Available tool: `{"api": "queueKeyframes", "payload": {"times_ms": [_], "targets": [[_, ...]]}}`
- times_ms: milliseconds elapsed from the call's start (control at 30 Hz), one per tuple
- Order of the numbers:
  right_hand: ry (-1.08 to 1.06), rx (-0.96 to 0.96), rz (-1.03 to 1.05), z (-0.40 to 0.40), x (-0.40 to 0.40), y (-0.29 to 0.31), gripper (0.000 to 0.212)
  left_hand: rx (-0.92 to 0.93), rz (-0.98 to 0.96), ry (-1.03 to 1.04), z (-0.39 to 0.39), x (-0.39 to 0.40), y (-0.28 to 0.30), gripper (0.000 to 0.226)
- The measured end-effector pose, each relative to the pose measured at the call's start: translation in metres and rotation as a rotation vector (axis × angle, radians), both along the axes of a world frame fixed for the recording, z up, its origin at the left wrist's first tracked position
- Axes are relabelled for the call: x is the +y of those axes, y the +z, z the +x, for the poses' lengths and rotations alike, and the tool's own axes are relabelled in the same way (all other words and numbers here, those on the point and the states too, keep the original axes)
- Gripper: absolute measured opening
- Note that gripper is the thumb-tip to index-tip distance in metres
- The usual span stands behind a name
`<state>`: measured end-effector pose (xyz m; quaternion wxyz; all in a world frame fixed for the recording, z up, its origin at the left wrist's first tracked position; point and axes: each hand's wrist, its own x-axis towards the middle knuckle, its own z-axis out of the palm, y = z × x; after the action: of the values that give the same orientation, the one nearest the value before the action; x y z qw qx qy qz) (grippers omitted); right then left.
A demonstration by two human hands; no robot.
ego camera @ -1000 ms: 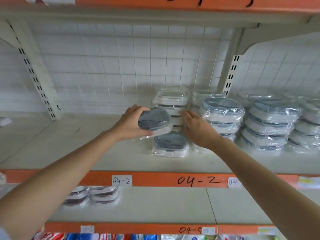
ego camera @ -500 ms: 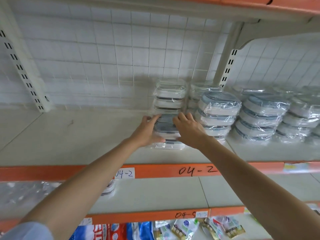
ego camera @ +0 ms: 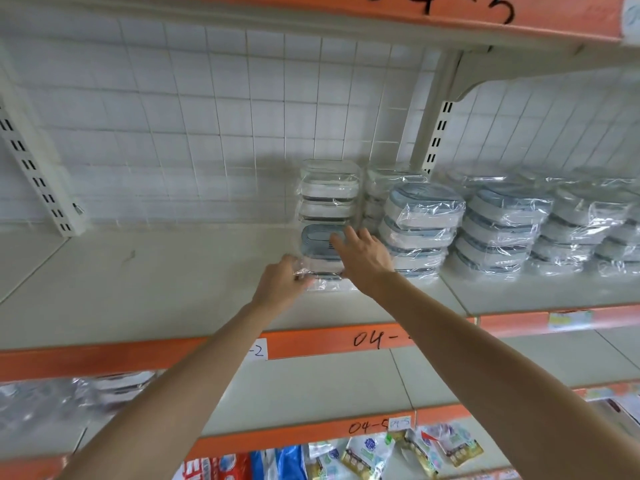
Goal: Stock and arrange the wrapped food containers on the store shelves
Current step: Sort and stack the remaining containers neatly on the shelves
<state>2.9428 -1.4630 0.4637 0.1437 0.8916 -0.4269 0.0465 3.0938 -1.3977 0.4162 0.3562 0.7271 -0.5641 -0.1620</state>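
A wrapped container with a blue-grey lid (ego camera: 317,241) sits on top of another wrapped container (ego camera: 329,276) on the middle shelf (ego camera: 173,289). My left hand (ego camera: 282,284) grips the crinkled wrap at the lower left side of this small stack, fingers curled. My right hand (ego camera: 363,259) rests on the right part of the top lid with straight fingers. Right behind stands a taller stack of clear-lidded wrapped containers (ego camera: 329,192).
More stacks of wrapped blue-lidded containers (ego camera: 422,220) (ego camera: 502,223) fill the shelf to the right. The shelf's left half is bare up to a slotted upright (ego camera: 38,181). Wrapped containers (ego camera: 114,382) lie on the lower shelf; bagged goods (ego camera: 367,448) sit below.
The container I held has come down onto the front stack. My left hand slid down to its lower left edge, and my right hand moved onto the lid.
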Motion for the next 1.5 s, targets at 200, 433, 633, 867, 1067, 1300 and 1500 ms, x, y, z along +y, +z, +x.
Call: {"api": "queueKeyframes", "payload": {"times_ms": [200, 433, 633, 867, 1067, 1300, 1500], "targets": [[-0.004, 0.035, 0.052, 0.0, -0.006, 0.004, 0.071, -0.325, 0.029, -0.086, 0.028, 0.018, 0.017, 0.034], [0.457, -0.115, 0.049, 0.001, 0.032, -0.001, 0.04, -0.603, 0.264, -0.078, 0.035, 0.056, 0.024, 0.032], [0.636, -0.033, 0.121, 0.011, 0.062, -0.044, 0.036, -0.752, 0.172, -0.052, 0.026, 0.105, 0.01, 0.029], [0.606, -0.014, 0.133, 0.0, 0.094, -0.045, 0.036, -0.781, 0.2, -0.05, 0.027, 0.157, 0.005, 0.028], [0.569, 0.099, 0.233, 0.009, 0.173, -0.079, 0.043, -0.784, 0.257, -0.101, 0.026, 0.239, -0.021, 0.03], [0.493, 0.176, 0.325, -0.007, 0.223, -0.102, 0.053, -0.738, 0.3, -0.087, 0.027, 0.292, -0.044, 0.033], [0.405, 0.159, 0.383, -0.006, 0.205, -0.114, 0.055, -0.677, 0.327, -0.166, 0.021, 0.273, -0.065, 0.034]]}}
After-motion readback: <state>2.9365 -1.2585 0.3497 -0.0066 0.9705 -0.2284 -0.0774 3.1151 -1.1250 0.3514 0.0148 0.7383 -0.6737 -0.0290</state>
